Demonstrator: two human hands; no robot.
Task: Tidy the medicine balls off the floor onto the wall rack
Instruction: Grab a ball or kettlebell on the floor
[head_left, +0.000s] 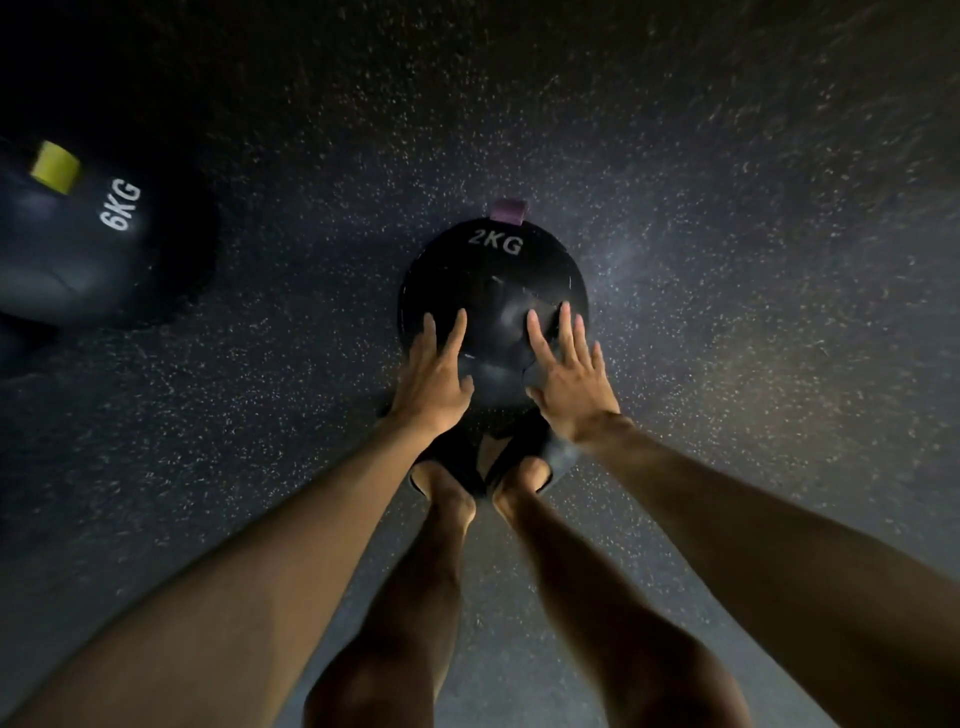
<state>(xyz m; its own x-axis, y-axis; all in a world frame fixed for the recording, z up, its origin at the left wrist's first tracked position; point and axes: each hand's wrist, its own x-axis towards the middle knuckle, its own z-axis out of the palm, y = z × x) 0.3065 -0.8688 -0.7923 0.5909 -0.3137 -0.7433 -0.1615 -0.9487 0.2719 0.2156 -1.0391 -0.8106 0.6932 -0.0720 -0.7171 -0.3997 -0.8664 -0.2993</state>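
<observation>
Dim, grainy wide-angle view, corners fading to black, edges smeared.

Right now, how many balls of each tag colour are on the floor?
Black 2KG medicine ball with purple tag: 1
Black 6KG medicine ball with yellow-green tag: 1
Total: 2

Dim speckled floor (727, 260), black 2KG ball (493, 280) with purple tab, left hand (436, 374) and right hand (566, 374) flat on it, fingers spread, 6KG ball (88, 244) far left
</observation>
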